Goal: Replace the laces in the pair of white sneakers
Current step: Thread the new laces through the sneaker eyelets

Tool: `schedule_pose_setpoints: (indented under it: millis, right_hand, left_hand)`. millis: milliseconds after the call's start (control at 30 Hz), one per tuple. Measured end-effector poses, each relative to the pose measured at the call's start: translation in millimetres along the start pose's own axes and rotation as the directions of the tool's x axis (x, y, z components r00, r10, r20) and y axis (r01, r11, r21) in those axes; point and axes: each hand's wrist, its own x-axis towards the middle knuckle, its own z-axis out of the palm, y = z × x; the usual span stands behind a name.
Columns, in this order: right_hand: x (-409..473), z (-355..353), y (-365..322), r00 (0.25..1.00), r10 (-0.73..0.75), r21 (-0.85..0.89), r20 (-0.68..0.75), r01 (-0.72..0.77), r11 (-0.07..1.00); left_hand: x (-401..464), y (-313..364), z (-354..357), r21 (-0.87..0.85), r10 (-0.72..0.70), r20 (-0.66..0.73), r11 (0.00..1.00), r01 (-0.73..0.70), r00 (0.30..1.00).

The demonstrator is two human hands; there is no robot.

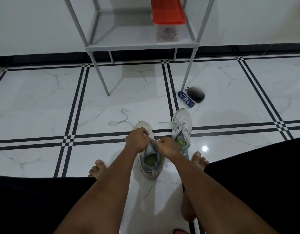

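Hands meet over the near sneaker, a white shoe with a grey collar and green insole, standing on the white marble-patterned floor between the person's bare feet. Left hand sits on the left side of the near sneaker's tongue, its fingers curled as though pinching something thin, though what it grasps is too small to make out. Right hand sits on the right side of the same tongue, its fingers also curled in a pinch; a thin pale strand appears to run between the two hands, but the grip cannot be told for certain. Just beyond and to the right of the near sneaker stands the second sneaker, toe pointing away, with white laces crossed over its top. Beyond and to the left of the near sneaker, a loose lace lies looped on the floor. Farther beyond and to the right of the near sneaker lie a blue packet and a dark rounded object, side by side. Well beyond the near sneaker stands a grey metal shelf holding a clear container with a red lid.
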Motion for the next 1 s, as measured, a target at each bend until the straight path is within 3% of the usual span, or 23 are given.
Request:
schedule_pose_setpoints:
  millis: [67,133,433,700,767,900,1000]
  right_hand:
    - [-0.8,-2.2,-0.6,1.000,0.015,0.004,0.003,-0.015,1.000]
    - [1.7,-1.6,0.4,1.000,0.018,-0.007,0.017,-0.018,1.000]
    - [6.7,-1.1,4.0,0.998,-0.008,0.024,0.059,0.007,1.000]
    - [0.6,-2.5,3.4,0.988,-0.142,-0.091,0.060,0.147,0.985]
    - [-0.1,-1.5,-0.4,0.990,-0.119,-0.045,0.078,0.123,0.991]
    - [10.3,8.1,-9.3,0.996,0.057,0.192,0.062,-0.068,0.979]
    - [17.8,9.0,-6.4,0.997,0.069,0.253,0.025,-0.073,0.965]
  left_hand:
    - [-2.3,2.5,2.1,0.197,0.031,-0.032,0.980,-0.024,0.999]
    - [-3.9,4.7,3.8,0.259,0.055,-0.054,0.965,-0.039,0.997]
    - [3.2,1.8,15.5,0.334,0.099,-0.045,0.939,-0.078,0.994]
    - [1.7,6.9,19.1,0.356,0.156,-0.088,0.927,-0.115,0.984]
    - [-1.0,4.7,19.1,0.375,0.151,-0.093,0.921,-0.106,0.984]
    - [-6.7,0.4,20.5,0.317,0.149,-0.136,0.943,-0.099,0.979]
    - [-7.1,-1.8,21.3,0.253,0.168,-0.161,0.960,-0.124,0.973]
